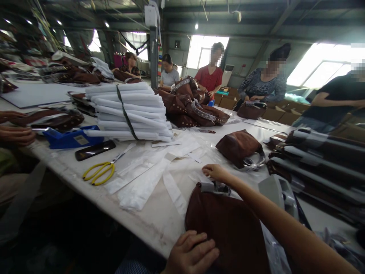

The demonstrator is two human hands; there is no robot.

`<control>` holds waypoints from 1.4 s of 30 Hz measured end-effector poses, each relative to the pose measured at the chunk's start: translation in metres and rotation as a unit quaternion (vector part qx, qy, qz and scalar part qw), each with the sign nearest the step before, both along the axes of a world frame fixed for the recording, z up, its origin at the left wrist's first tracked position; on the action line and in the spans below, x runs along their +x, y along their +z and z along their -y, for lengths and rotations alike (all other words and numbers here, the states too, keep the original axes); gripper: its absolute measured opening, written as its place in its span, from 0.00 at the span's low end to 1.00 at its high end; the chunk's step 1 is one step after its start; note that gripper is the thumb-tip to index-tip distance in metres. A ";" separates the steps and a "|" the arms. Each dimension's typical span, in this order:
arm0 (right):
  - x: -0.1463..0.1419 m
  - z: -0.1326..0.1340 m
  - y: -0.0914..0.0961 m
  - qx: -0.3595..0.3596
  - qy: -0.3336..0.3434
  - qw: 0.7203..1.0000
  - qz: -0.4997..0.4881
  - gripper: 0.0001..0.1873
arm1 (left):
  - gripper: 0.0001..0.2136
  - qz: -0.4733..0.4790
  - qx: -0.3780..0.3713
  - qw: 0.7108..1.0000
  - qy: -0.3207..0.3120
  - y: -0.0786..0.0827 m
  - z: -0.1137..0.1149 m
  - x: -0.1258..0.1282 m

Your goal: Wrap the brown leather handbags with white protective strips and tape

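A dark brown leather handbag (pixel 228 224) lies at the table's front edge, its handle wrapped in clear and white film near the top. My left hand (pixel 194 251) rests on the bag's lower side with fingers stretched over the leather. Beyond the bag's top edge is my right hand (pixel 215 173), its fingers curled together just above the wrapped handle (pixel 215 187). What those fingers hold, if anything, is hidden. Clear plastic (pixel 273 243) shows along the bag's right side, under my right forearm. Another brown bag (pixel 239 147) sits just past my right hand.
Left of the bag lie white strips (pixel 148 179), yellow-handled scissors (pixel 99 173), a black phone (pixel 95 150) and a blue tape dispenser (pixel 71 137). A strapped white stack (pixel 131 114) stands behind. Stacked brown bags (pixel 322 163) fill the right. Several people work around the table.
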State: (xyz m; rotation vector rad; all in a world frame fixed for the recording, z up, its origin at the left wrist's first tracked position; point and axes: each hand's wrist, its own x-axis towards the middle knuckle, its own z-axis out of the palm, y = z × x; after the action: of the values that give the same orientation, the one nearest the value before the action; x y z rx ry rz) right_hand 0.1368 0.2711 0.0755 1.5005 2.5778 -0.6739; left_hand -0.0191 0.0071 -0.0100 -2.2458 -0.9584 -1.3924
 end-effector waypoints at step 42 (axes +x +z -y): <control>0.024 0.071 0.009 0.064 -0.113 0.948 -0.292 0.17 | 0.13 -0.007 -0.051 0.999 0.013 0.014 0.013 0.004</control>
State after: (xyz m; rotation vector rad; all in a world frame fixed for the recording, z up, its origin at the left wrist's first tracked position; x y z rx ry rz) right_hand 0.1607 0.2003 0.0846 1.8949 2.9281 -1.1506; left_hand -0.0150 -0.0055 0.0037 -2.3036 -1.0730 -1.3429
